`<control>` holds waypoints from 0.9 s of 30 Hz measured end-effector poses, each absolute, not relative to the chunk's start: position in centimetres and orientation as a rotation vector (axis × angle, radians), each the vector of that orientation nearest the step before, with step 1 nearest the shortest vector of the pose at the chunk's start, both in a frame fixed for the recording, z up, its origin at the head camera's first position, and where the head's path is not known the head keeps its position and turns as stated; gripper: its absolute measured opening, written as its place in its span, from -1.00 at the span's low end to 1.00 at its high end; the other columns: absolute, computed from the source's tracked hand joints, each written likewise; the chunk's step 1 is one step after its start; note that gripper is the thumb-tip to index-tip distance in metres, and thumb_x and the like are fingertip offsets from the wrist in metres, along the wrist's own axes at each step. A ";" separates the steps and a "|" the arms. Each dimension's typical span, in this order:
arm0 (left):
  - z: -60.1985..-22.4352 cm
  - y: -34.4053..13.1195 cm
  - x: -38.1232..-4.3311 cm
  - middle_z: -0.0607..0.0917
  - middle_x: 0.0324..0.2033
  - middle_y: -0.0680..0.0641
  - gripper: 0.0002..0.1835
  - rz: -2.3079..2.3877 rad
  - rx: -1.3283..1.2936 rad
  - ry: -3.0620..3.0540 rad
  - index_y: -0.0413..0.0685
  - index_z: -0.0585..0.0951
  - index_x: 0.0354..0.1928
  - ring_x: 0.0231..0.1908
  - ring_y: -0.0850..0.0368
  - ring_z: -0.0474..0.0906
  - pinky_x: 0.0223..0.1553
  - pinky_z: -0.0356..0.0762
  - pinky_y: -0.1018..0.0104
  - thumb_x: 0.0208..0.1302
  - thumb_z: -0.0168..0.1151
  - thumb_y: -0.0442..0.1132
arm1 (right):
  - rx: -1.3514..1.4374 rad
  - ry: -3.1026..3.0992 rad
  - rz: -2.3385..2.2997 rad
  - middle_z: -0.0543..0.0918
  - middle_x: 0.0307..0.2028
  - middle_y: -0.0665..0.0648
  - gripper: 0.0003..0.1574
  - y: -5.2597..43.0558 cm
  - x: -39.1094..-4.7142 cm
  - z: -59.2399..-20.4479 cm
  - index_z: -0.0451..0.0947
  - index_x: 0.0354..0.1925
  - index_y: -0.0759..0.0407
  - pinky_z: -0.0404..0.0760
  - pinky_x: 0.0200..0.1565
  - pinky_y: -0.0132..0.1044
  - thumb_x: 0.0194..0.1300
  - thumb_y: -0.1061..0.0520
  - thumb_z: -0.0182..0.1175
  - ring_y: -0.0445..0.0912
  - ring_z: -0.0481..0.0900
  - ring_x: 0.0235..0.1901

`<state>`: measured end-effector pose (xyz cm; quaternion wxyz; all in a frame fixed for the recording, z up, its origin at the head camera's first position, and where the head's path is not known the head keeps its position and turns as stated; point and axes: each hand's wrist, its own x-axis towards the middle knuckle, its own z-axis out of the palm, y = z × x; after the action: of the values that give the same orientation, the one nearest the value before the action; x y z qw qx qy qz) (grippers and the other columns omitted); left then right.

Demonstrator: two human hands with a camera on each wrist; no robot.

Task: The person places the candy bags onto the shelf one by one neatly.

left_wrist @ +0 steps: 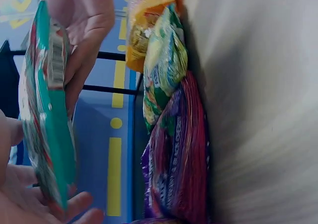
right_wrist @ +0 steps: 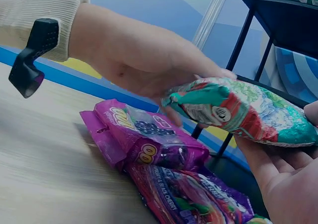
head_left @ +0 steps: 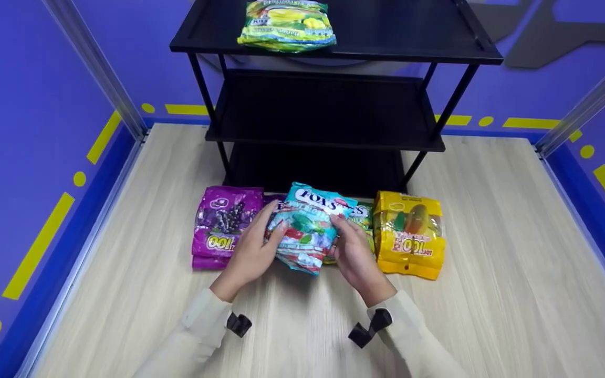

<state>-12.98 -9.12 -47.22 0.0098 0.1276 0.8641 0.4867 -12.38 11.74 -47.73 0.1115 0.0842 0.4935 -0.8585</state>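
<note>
Both hands hold a teal candy bag (head_left: pixel 308 226) marked FOX'S, raised in front of the lowest shelf. My left hand (head_left: pixel 252 252) grips its left side, thumb on the printed front. On the opposite edge, my right hand (head_left: pixel 355 257) has its thumb over the front and fingers behind. Along the floor stand a purple gummy bag (head_left: pixel 223 226) at left and a yellow gummy bag (head_left: pixel 410 239) at right. Between them, partly hidden in the head view, are a dark purple candy bag (left_wrist: pixel 174 159) and a green candy bag (left_wrist: pixel 166 65).
A black three-tier rack (head_left: pixel 329 110) stands behind the row of bags. On its top tier lies a yellow-green candy bag (head_left: pixel 289 26). Blue panels (head_left: pixel 24 131) with yellow marks enclose the pale wood-grain floor (head_left: pixel 502 252).
</note>
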 end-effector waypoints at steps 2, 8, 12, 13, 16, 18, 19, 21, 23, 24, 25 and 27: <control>-47.4 -9.2 -13.1 0.31 0.41 -0.12 -0.34 1.590 0.341 2.609 0.05 0.16 0.48 0.39 -0.08 0.27 0.41 0.24 -0.03 0.44 0.01 0.08 | 0.246 1.454 -2.528 0.65 -0.06 0.09 -0.55 11.9 -12.4 -47.7 0.38 0.14 0.23 0.69 0.00 -0.19 0.48 -0.04 -0.01 -0.10 0.65 -0.12; -47.7 -9.1 -13.3 0.55 0.22 -0.20 -0.32 1.768 0.266 2.339 -0.06 0.27 0.42 0.14 -0.05 0.55 0.22 0.51 0.08 0.35 0.19 0.01 | 0.275 1.512 -2.503 0.60 0.00 0.04 -0.49 12.3 -12.3 -47.5 0.30 0.23 0.15 0.63 0.08 -0.25 0.50 -0.10 -0.06 -0.13 0.59 -0.04; -47.8 -8.8 -13.2 0.67 0.05 -0.16 -0.34 1.877 0.214 2.141 -0.08 0.34 0.37 -0.11 0.11 0.65 0.01 0.62 0.32 0.29 0.27 -0.04 | 0.282 1.535 -2.491 0.61 0.03 0.06 -0.43 12.5 -12.4 -47.4 0.33 0.26 0.11 0.61 0.12 -0.27 0.47 -0.18 -0.03 -0.11 0.58 -0.02; -47.8 -8.8 -13.1 0.67 0.04 -0.16 -0.33 1.908 0.198 2.092 -0.09 0.34 0.36 -0.12 0.13 0.65 0.00 0.62 0.36 0.27 0.29 -0.05 | 0.285 1.529 -2.496 0.60 0.04 0.08 -0.41 12.6 -12.4 -47.5 0.34 0.26 0.10 0.61 0.13 -0.25 0.45 -0.20 -0.01 -0.10 0.59 -0.01; -47.6 -8.5 -12.9 0.66 0.04 -0.18 -0.30 2.011 0.174 1.952 -0.11 0.35 0.34 -0.14 0.11 0.68 -0.05 0.66 0.32 0.19 0.37 -0.11 | 0.310 1.519 -2.494 0.59 0.08 0.12 -0.37 12.8 -12.5 -47.4 0.37 0.26 0.04 0.61 0.15 -0.20 0.40 -0.26 0.04 -0.06 0.59 0.01; -47.5 -8.4 -12.8 0.64 0.06 -0.19 -0.29 2.055 0.179 1.897 -0.10 0.33 0.34 -0.13 0.08 0.68 -0.05 0.68 0.27 0.17 0.39 -0.15 | 0.329 1.516 -2.492 0.58 0.10 0.15 -0.34 12.9 -12.7 -47.4 0.37 0.26 0.02 0.61 0.16 -0.16 0.35 -0.29 0.07 -0.04 0.60 0.01; -47.5 -8.3 -12.8 0.63 0.07 -0.20 -0.28 2.067 0.187 1.887 -0.09 0.32 0.34 -0.13 0.08 0.68 -0.05 0.68 0.26 0.17 0.39 -0.16 | 0.343 1.518 -2.490 0.58 0.10 0.16 -0.33 12.9 -12.7 -47.4 0.38 0.25 0.01 0.61 0.16 -0.14 0.34 -0.31 0.08 -0.03 0.60 0.01; -47.5 -8.1 -12.7 0.61 0.08 -0.21 -0.28 2.089 0.199 1.868 -0.08 0.30 0.35 -0.11 0.07 0.67 -0.03 0.68 0.24 0.18 0.38 -0.18 | 0.368 1.537 -2.479 0.58 0.10 0.15 -0.31 13.0 -12.7 -47.3 0.38 0.26 -0.02 0.61 0.15 -0.13 0.31 -0.33 0.09 -0.02 0.60 0.01; -47.5 -7.9 -12.6 0.61 0.07 -0.23 -0.30 2.116 0.207 1.843 -0.08 0.29 0.34 -0.10 0.06 0.67 -0.02 0.68 0.22 0.19 0.37 -0.19 | 0.387 1.549 -2.476 0.59 0.08 0.15 -0.30 13.0 -12.8 -47.3 0.38 0.26 -0.03 0.62 0.14 -0.13 0.30 -0.34 0.10 -0.02 0.61 0.00; -47.5 -7.9 -12.6 0.61 0.06 -0.24 -0.30 2.127 0.214 1.834 -0.07 0.28 0.34 -0.10 0.05 0.67 -0.02 0.68 0.21 0.20 0.36 -0.19 | 0.394 1.552 -2.475 0.60 0.08 0.14 -0.31 13.1 -12.8 -47.3 0.39 0.25 -0.03 0.63 0.13 -0.13 0.30 -0.34 0.10 -0.03 0.62 -0.01; -47.5 -7.8 -12.5 0.61 0.06 -0.25 -0.31 2.141 0.221 1.822 -0.07 0.27 0.34 -0.10 0.04 0.67 -0.02 0.68 0.20 0.21 0.36 -0.19 | 0.397 1.554 -2.475 0.61 0.07 0.14 -0.31 13.1 -12.8 -47.2 0.40 0.25 -0.03 0.63 0.12 -0.13 0.30 -0.34 0.10 -0.03 0.62 -0.02; -47.5 -7.6 -12.5 0.61 0.05 -0.25 -0.31 2.167 0.227 1.804 -0.06 0.27 0.33 -0.09 0.03 0.67 -0.02 0.68 0.19 0.22 0.35 -0.20 | 0.391 1.546 -2.485 0.62 0.04 0.14 -0.34 13.1 -12.8 -47.2 0.42 0.23 -0.01 0.64 0.11 -0.15 0.32 -0.32 0.10 -0.04 0.63 -0.04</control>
<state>-12.48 -7.59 -47.49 0.1557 0.0792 0.6300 0.7567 -12.81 13.12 -47.16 0.0944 0.1318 0.5211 -0.8379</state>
